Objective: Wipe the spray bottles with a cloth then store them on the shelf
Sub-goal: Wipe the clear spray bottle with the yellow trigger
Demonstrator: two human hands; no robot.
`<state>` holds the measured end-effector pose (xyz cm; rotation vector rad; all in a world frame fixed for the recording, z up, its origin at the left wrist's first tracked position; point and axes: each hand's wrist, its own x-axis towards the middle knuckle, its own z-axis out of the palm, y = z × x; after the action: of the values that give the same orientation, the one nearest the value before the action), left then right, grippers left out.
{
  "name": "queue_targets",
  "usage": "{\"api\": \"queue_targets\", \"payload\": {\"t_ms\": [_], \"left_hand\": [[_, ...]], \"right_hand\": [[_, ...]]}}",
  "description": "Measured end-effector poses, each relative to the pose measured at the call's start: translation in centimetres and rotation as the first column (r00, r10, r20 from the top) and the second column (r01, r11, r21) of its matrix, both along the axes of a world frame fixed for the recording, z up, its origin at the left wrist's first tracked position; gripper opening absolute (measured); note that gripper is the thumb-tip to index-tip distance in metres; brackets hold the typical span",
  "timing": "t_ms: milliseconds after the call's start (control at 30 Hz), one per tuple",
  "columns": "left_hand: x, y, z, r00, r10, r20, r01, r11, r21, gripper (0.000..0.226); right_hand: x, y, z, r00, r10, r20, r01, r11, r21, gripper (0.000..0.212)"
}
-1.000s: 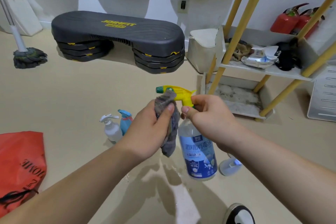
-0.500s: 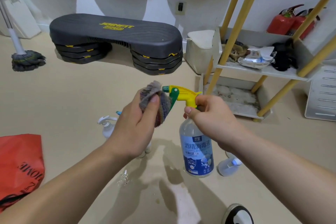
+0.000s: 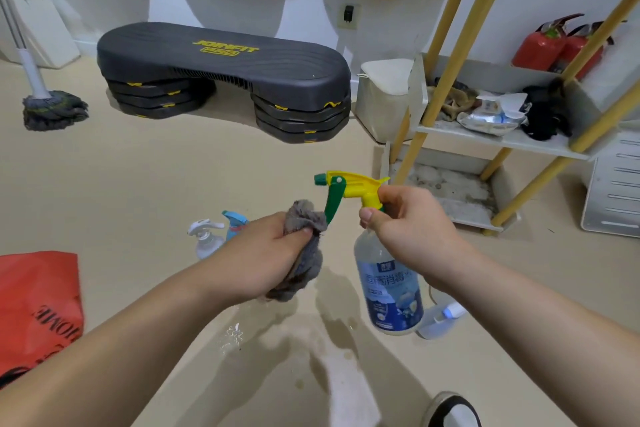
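Your right hand (image 3: 412, 232) held the spray bottle (image 3: 389, 284) by its neck, fingers (image 3: 369, 215) curled tight just under the yellow spray head (image 3: 356, 184), so the clear bottle with its blue label hung upright above the floor (image 3: 173, 184). The green trigger (image 3: 333, 199) pointed down toward your other hand. Your left hand (image 3: 266, 256) was closed around a bunched grey cloth (image 3: 304, 246), the thumb pressing the wad, and the top of the cloth sat right beside the tip of the trigger; whether they touched, I could not tell. Part of the cloth hung loose below your fist. On the floor behind your left hand stood a white spray bottle (image 3: 204, 239) and a blue one (image 3: 235, 224), side by side. Another small bottle (image 3: 438, 321) lay on its side on the floor near the base of the bottle you held. The shelf (image 3: 502, 140) with yellow legs stood to your right, well apart from the bottle, carrying rags, a packet and something black. Beyond it all were a dark step platform (image 3: 225, 69), a mop (image 3: 53, 109) on the left, and a red bag (image 3: 34, 308) at the left edge. The floor under your hands looked wet and streaked.
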<state>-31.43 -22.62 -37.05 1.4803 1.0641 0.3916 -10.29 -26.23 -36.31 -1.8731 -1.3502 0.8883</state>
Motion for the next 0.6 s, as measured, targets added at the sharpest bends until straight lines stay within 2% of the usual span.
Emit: {"api": "queue_targets", "payload": {"t_ms": [33,133,200,333,433,533,600], "left_hand": [[-0.1,0.1,0.3,0.998,0.059,0.003,-0.059,0.998,-0.014,0.030],[-0.5,0.9,1.1,0.955,0.296,0.021,-0.296,0.946,0.131,0.036],[-0.4,1.0,1.2,0.943,0.318,0.097,-0.330,0.930,0.159,0.032],[0.9,-0.7,0.0,0.984,0.101,0.145,-0.127,0.974,0.185,0.031],[1.2,-0.6,-0.3,0.973,0.082,0.214,-0.121,0.977,0.177,0.029],[0.9,-0.1,-0.4,0.989,0.009,0.144,-0.038,0.979,0.200,0.029],[0.6,0.0,-0.8,1.000,-0.027,0.013,0.024,0.974,0.225,0.024]], "right_hand": [[0.0,0.0,0.0,0.999,-0.040,-0.037,0.040,0.999,-0.007,0.025],[-0.4,0.0,0.0,0.992,-0.062,-0.109,0.059,0.998,-0.036,0.024],[-0.9,0.0,-0.1,0.996,-0.026,-0.082,0.023,0.999,-0.032,0.031],[-1.9,-0.3,0.2,0.998,0.062,-0.020,-0.062,0.998,-0.004,0.038],[-2.4,-0.5,0.6,0.996,0.089,-0.008,-0.089,0.996,0.029,0.045],[-1.9,-0.4,0.4,0.997,0.074,-0.026,-0.074,0.997,0.011,0.044],[-1.5,-0.3,0.2,0.996,0.089,0.030,-0.088,0.996,-0.015,0.037]]}}
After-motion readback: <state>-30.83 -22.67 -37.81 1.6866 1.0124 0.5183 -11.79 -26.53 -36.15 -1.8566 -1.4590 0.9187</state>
